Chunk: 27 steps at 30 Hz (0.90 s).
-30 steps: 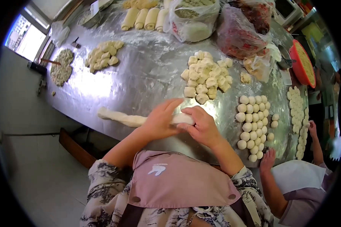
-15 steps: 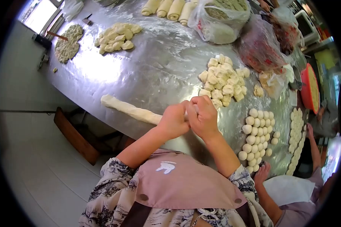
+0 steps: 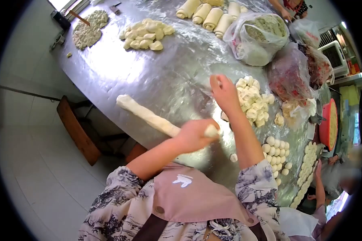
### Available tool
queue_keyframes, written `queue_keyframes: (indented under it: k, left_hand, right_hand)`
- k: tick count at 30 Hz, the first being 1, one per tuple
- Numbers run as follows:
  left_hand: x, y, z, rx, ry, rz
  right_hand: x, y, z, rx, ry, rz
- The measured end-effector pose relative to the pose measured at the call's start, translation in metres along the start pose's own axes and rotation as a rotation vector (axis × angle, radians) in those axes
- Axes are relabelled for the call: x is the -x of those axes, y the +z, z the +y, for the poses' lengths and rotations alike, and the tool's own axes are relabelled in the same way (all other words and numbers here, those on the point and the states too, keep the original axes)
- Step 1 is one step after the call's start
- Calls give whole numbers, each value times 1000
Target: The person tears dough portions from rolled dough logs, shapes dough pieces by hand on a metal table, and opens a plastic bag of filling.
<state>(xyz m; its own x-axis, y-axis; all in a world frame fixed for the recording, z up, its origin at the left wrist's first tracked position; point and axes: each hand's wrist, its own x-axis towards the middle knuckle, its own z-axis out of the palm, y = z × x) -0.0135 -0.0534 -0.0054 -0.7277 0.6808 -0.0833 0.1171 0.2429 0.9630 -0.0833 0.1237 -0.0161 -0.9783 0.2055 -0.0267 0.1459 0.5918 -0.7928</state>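
My left hand (image 3: 195, 135) is closed around a long rope of dough (image 3: 149, 118). A short rounded end of the dough pokes out on the right side of the fist, and the rest stretches left over the metal table. My right hand (image 3: 224, 92) is raised beside a heap of torn dough pieces (image 3: 253, 102). Its fingers are loosely curled with a gap between them, and no dough shows in it. Part of the heap is hidden behind my right wrist.
Rows of round dough balls (image 3: 276, 152) lie to the right. Farther back are dough rolls (image 3: 211, 19), a bag of filling (image 3: 261, 36) and more dough pieces (image 3: 145, 34). A red basin (image 3: 328, 124) stands far right, near a co-worker's arm (image 3: 319, 184).
My hands have come apart: the right has moved up and away from the dough rope, while the left still grips it. The view has shifted, and a dough end now shows at the left fist.
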Motion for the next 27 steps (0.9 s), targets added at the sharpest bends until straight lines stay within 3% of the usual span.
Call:
queue_keyframes:
  k: [1, 2, 3, 7, 8, 10, 11, 14, 17, 20, 23, 27]
  left_hand:
    - [-5, -1, -18, -76, 108, 113]
    - [-4, -9, -9, 7, -102, 66]
    - [-5, -12, -5, 19, -115, 61]
    - [-2, -13, -16, -69, -36, 338]
    - [-4, -14, -24, -20, -28, 349]
    - [-8, -16, -43, 81, -25, 355]
    - [-13, -10, -47, 26, 65, 449]
    - [-9, -16, -30, 153, 35, 312]
    - [-9, -16, -51, -3, 233, 185]
    - [-3, -13, -33, 14, 48, 284]
    - [-6, -13, -37, 37, 94, 268]
    - [-3, -20, -25, 66, -41, 209]
  right_hand:
    - [-10, 1, -20, -228, 24, 2]
    - [-15, 5, -43, -460, 52, 2]
    - [-16, 8, -57, -696, 73, -10]
    - [11, 6, -52, -113, -190, -155]
    - [23, 11, -33, -17, -341, -143]
    - [55, 6, -41, -111, -459, -241]
    - [65, 10, -37, -86, -409, -270]
    - [79, 11, -29, -16, -351, -239]
    - [81, 6, -36, 8, -415, -100]
    - [80, 11, -39, -24, -476, 30]
    - [86, 11, -40, 4, -473, 49]
    - [81, 18, -39, 36, -464, 87]
